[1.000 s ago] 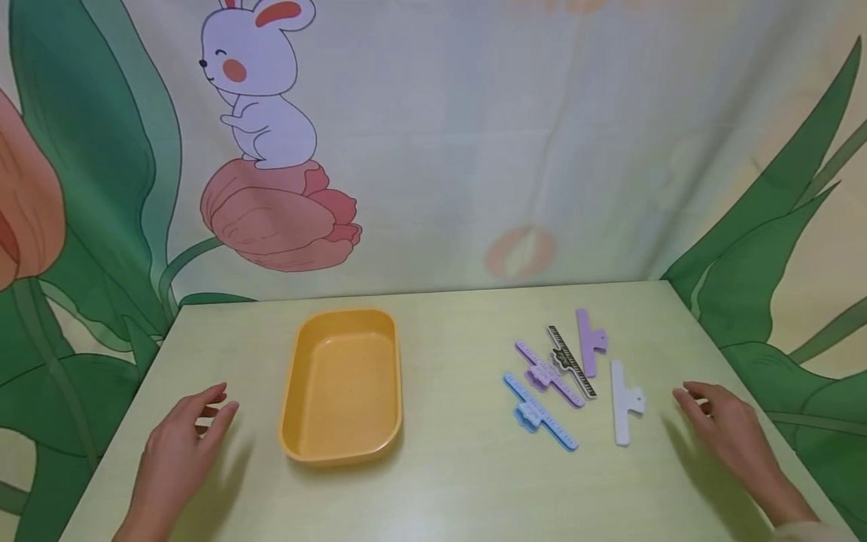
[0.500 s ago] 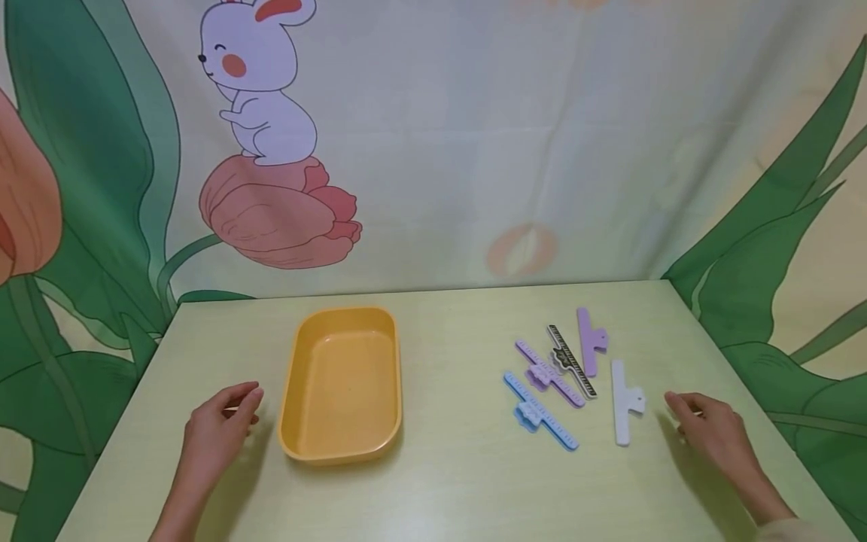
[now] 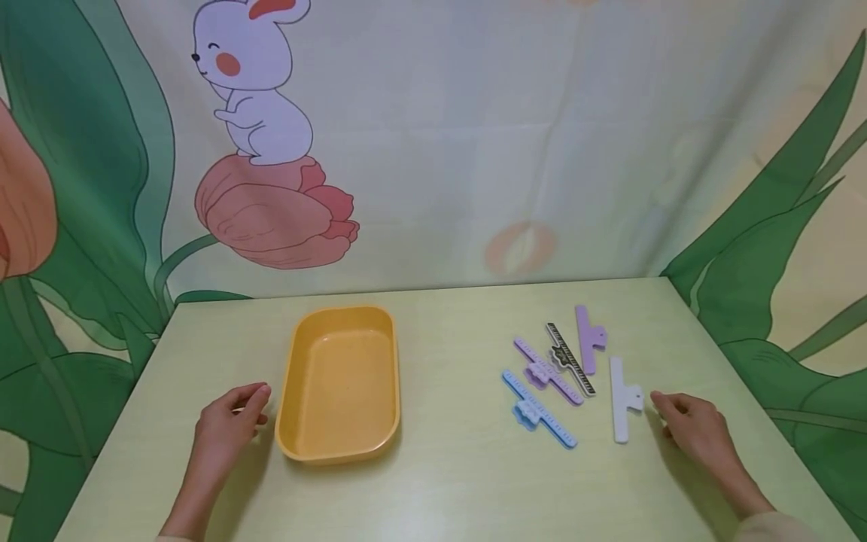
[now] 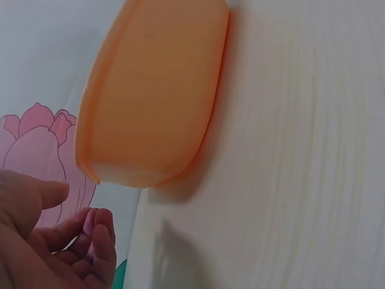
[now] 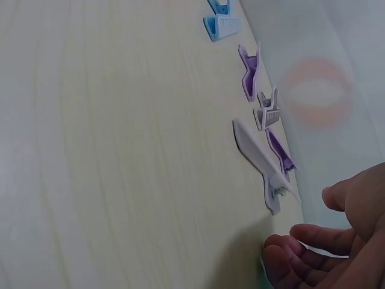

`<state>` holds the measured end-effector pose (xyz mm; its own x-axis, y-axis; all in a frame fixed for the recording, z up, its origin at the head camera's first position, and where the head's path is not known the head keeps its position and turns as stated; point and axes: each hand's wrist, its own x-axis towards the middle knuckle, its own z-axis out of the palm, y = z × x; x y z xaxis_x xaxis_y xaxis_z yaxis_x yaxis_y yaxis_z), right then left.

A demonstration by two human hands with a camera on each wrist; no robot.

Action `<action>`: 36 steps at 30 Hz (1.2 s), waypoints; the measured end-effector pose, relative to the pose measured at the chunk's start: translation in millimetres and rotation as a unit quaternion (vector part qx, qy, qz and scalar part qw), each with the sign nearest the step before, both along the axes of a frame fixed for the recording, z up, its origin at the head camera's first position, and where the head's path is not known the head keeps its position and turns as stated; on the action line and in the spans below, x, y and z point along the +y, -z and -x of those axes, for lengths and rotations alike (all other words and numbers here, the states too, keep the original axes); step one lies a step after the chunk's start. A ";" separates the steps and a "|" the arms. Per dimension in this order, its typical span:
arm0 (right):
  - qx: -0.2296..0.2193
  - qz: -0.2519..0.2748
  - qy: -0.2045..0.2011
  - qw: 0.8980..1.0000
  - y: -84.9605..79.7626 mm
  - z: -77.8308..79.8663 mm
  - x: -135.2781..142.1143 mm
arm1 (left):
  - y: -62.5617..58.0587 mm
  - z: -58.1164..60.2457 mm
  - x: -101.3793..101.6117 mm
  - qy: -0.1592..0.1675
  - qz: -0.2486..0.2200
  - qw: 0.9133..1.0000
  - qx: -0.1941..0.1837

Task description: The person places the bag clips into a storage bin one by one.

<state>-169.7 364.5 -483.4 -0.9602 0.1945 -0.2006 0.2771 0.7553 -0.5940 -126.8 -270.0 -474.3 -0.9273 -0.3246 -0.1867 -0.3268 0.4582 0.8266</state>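
Observation:
My left hand (image 3: pixel 230 421) hovers just left of the yellow plastic tray (image 3: pixel 282 421), fingers loosely bent and holding nothing. In the left wrist view the tray's side wall (image 4: pixel 156 108) rises beyond the thumb and fingertips. On the right, my right hand (image 3: pixel 694 433) is beside the white clip (image 3: pixel 619 406), its fingertips close to the clip's handle, with nothing in its grasp. Left of and behind that clip lie a plain purple clip (image 3: pixel 585 342), a black-and-white ruler clip (image 3: pixel 572 361), a purple ruler clip (image 3: pixel 550 373) and a blue ruler clip (image 3: pixel 540 410).
A pale wooden-look table (image 3: pixel 447 482) carries everything. Along its back edge hangs a curtain (image 3: pixel 433 150) printed with a rabbit, tulips and leaves. The tray stands on the left half, apart from the clips.
My left hand has moved right and forward, up to the tray's left side. My right hand has shifted left toward the white clip. Tray and clips lie as before.

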 end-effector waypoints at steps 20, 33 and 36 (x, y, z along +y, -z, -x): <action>0.020 0.039 0.018 0.999 10.8 8.9 -17.2 | 6.2 8.7 10.5 -0.010 -0.032 0.999 -0.018; 0.048 0.056 -0.025 0.997 15.3 13.4 -22.6 | 8.0 11.1 11.0 -0.006 -0.037 0.999 -0.015; 0.055 0.053 -0.039 0.996 15.2 12.7 -22.5 | 7.8 11.1 11.1 -0.008 -0.036 0.999 -0.018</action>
<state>-182.4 342.0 -498.5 -0.9888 0.1017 -0.1089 0.1489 0.7037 -0.6947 -137.9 -258.9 -482.2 -0.9142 -0.3241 -0.2431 -0.3638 0.3924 0.8448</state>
